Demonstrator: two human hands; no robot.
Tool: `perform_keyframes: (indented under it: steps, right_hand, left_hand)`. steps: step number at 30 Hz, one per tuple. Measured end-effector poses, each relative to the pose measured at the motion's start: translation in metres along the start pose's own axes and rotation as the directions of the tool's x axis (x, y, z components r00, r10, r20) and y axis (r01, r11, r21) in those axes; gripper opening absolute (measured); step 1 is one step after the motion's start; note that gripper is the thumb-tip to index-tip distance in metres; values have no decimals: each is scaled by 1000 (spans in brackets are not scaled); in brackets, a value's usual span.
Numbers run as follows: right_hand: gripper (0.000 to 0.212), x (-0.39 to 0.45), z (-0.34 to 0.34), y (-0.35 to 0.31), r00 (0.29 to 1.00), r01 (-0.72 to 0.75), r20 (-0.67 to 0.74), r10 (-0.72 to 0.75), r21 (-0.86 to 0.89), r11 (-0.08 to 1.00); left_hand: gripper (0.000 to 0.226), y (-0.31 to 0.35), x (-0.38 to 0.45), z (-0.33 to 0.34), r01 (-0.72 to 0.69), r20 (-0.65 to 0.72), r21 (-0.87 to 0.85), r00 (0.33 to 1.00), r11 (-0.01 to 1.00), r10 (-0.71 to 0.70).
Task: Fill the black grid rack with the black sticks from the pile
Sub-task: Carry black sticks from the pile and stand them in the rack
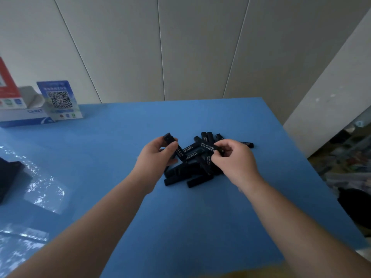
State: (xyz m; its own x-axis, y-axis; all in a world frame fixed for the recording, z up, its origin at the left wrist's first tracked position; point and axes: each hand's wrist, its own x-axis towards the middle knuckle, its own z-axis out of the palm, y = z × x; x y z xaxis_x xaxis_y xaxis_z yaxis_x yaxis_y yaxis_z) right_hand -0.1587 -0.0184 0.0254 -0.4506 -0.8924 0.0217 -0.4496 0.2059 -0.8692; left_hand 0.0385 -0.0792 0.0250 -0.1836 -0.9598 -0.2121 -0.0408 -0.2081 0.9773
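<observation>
A pile of several black sticks (192, 169) with white lettering lies on the blue table (180, 217), a little right of its middle. My left hand (156, 157) grips one or more black sticks (169, 138) upright at the pile's left edge. My right hand (234, 159) pinches another black stick (210, 146) at its near end, just above the pile's right side. A dark object (10, 177) sits at the table's far left edge; I cannot tell whether it is the grid rack.
A QR-code card (60, 100) stands at the back left against a white and blue box (22, 117). Clear plastic film (40, 187) covers the table's left part. The table's right edge drops off beside a white wall.
</observation>
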Motion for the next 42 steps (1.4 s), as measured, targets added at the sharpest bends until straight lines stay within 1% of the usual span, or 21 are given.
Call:
perform_keyframes:
  steps: [3, 5, 8, 11, 14, 18, 22, 24, 27, 29, 32, 35, 39, 42]
  right_hand:
    - [16, -4, -15, 2, 998, -69, 23, 66, 158, 985]
    - [12, -5, -23, 2, 996, -80, 53, 69, 240, 967]
    - [8, -9, -32, 0, 990, -65, 137, 17, 357, 932]
    - [8, -14, -36, -2, 982, -44, 185, -41, 436, 899]
    - [7, -19, -30, -6, 968, 7, 222, -116, 440, 898]
    - [7, -26, -8, -15, 943, 21, 286, -171, 461, 887]
    - [8, -38, 27, -27, 907, 18, 361, -218, 483, 875]
    - [9, -47, 44, -37, 879, 2, 412, -240, 500, 866]
    - [9, -63, 68, -54, 816, -4, 506, -281, 490, 872]
    - [11, -74, 83, -67, 783, 8, 541, -307, 484, 875]
    - [9, -89, 108, -88, 751, 35, 569, -335, 473, 880]
    - [9, -108, 135, -107, 732, 29, 592, -338, 469, 883]
    - [8, -142, 174, -129, 705, 27, 618, -347, 466, 884]
    - [11, -168, 206, -145, 703, 39, 624, -341, 445, 895]
  left_hand:
    - [12, 5, -3, 6, -51, -31, 38, 998, 998, 52]
    - [13, 8, -8, 10, -79, -46, 27, 996, 997, 80]
    - [11, 11, -21, 14, -114, -61, 16, 991, 993, 115]
    - [7, 10, -37, 16, -129, -80, 5, 988, 992, 129]
    - [10, 8, -54, 11, -124, -90, -6, 988, 992, 123]
    - [13, 7, -78, -7, -75, -129, -46, 989, 996, 69]
    - [16, 3, -101, -40, -50, -213, -40, 976, 998, 41]
    - [18, 3, -116, -58, -60, -259, -43, 965, 997, 47]
    - [18, 1, -138, -85, -69, -313, -48, 948, 996, 51]
    - [18, 0, -151, -104, -82, -344, -63, 937, 995, 55]
    - [20, -4, -169, -134, -97, -389, -45, 918, 994, 72]
    - [23, -8, -186, -167, -96, -434, -37, 898, 995, 71]
    - [22, -14, -209, -216, -93, -455, -27, 888, 995, 71]
    - [21, -23, -224, -258, -82, -451, -13, 890, 997, 68]
